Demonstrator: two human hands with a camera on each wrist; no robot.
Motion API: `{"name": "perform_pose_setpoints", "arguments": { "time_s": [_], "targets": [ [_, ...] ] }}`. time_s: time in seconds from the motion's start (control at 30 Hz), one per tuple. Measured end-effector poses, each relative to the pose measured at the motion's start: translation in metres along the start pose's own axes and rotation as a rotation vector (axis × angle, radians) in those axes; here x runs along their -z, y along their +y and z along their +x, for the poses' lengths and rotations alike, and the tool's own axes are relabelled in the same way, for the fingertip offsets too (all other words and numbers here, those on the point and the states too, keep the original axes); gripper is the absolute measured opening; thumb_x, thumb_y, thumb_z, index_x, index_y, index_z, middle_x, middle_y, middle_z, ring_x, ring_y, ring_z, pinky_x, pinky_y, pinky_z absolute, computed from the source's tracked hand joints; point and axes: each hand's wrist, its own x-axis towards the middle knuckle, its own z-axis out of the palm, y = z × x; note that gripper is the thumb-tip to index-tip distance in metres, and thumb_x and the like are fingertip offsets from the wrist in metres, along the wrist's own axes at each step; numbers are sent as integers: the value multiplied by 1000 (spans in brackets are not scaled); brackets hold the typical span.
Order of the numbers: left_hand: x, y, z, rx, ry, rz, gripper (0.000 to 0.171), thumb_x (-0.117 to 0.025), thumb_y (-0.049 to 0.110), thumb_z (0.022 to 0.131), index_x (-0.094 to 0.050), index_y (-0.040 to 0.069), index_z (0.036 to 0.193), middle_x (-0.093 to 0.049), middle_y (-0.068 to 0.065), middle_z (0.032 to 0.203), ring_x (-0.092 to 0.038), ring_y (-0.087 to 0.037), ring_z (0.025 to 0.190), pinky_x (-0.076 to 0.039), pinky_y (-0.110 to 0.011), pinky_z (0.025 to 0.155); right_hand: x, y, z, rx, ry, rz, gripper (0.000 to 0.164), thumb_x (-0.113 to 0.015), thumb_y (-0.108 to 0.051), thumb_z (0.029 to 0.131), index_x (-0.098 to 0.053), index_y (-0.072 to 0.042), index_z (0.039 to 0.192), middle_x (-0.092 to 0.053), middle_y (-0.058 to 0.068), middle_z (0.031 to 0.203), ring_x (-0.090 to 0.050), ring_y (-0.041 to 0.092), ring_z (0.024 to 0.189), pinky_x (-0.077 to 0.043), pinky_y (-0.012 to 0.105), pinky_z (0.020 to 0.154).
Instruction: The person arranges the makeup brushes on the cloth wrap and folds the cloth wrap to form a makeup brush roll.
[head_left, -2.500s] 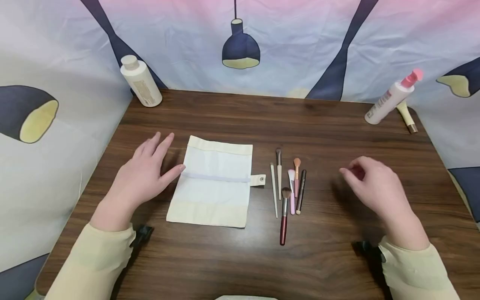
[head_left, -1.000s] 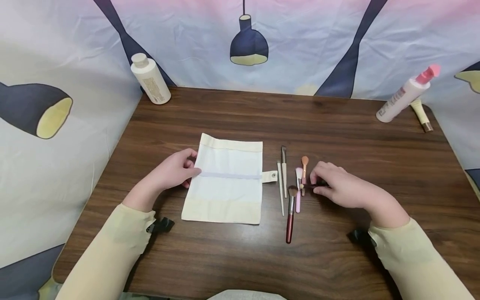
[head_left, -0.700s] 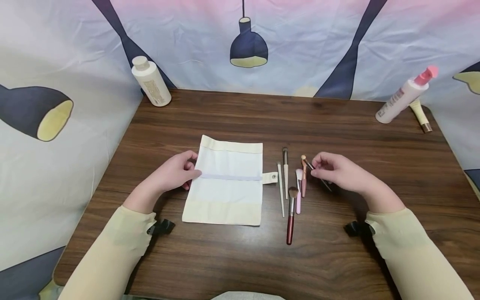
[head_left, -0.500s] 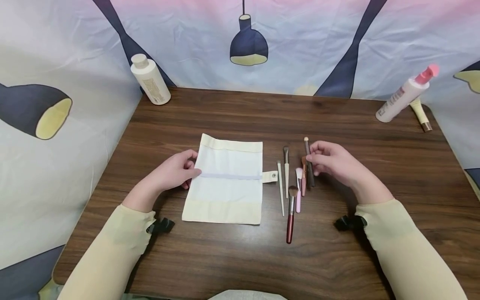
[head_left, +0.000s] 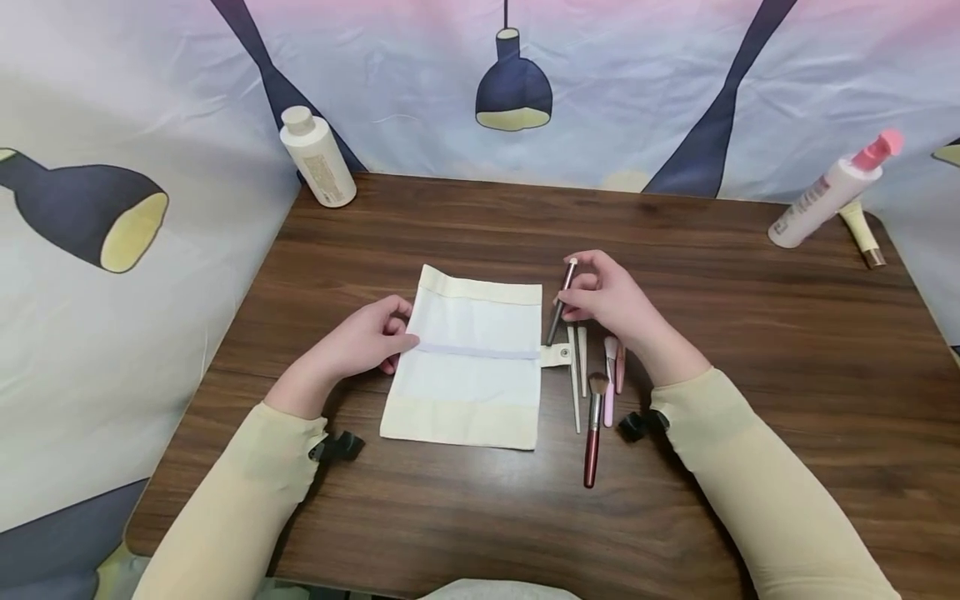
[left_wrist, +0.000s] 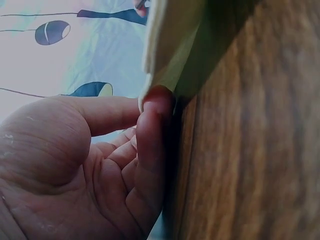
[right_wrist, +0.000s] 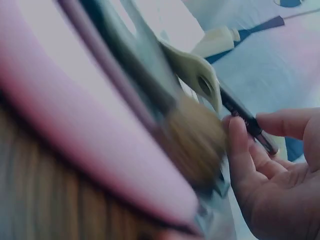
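Brush (head_left: 556,323), slim and dark, sits pinched in the right hand (head_left: 611,302), its lower end near the strap (head_left: 555,356) of the pouch (head_left: 476,325). I see the left hand (head_left: 367,337) pinching the pouch's left edge.

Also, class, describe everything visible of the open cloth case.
The cloth case lies spread open on the wooden-looking table, white with cream bands at its near and far ends. A lilac strip crosses its middle, and a tab with a round snap juts from the right edge. The left grip pinches the left edge; whether the dark brush touches the tab is unclear.
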Motion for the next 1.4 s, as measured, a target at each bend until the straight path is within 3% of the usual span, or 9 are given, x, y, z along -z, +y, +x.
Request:
{"name": "perform_pose_setpoints", "arguments": {
  "time_s": [0.33, 0.53, 0.67, 1.03, 1.27, 1.4],
  "targets": [
    [2, 8, 2, 5, 20, 21, 33, -67, 17, 101, -50, 7, 128, -61, -7, 71, -61, -25, 56, -56, -37, 60, -16, -4, 2, 112, 32, -190, 61, -67, 0, 97, -39, -5, 151, -62, 18, 85, -71, 28, 81, -65, 36, 76],
    [2, 7, -1, 10, 33, 11, 34, -65, 17, 101, -49, 7, 130, -59, -7, 70, -55, -25, 51, -53, -37, 54, -22, -6, 3, 79, -20, -278, 59, -68, -5, 98, -43, -9, 152, -66, 17, 94, -73, 28, 82, -65, 36, 76],
    [1, 6, -2, 20, 43, -3, 35, -65, 17, 101, -49, 6, 131, -59, -7, 71, -58, -26, 53, -55, -37, 61, -26, -7, 3, 67, -68, -310, 59, -68, -5, 98, -44, -9, 151, -66, 15, 93, -73, 27, 81, -65, 36, 77],
    [-3, 5, 2, 44, 62, -20, 34, -65, 15, 102, -50, 6, 132, -60, -8, 73, -60, -26, 59, -54, -35, 61, -30, -2, 2, 90, -134, -279, 58, -65, 0, 98, -41, -8, 150, -61, 13, 90, -71, 28, 83, -65, 38, 79],
    [-6, 3, 4, 48, 66, -23, 34, -64, 15, 102, -50, 6, 132, -60, -8, 72, -60, -25, 59, -54, -34, 60, -28, 2, 2, 57, -137, -382, 43, -71, -13, 97, -55, -11, 137, -67, 7, 93, -69, 22, 84, -50, 37, 85],
    [-7, 2, 5, 51, 62, -36, 34, -64, 15, 102, -50, 6, 132, -59, -7, 72, -60, -25, 59, -54, -33, 59, -28, 3, 3, 37, -126, -426, 31, -72, -18, 96, -66, -11, 126, -68, 6, 97, -65, 21, 86, -51, 35, 83]
  ]
}}
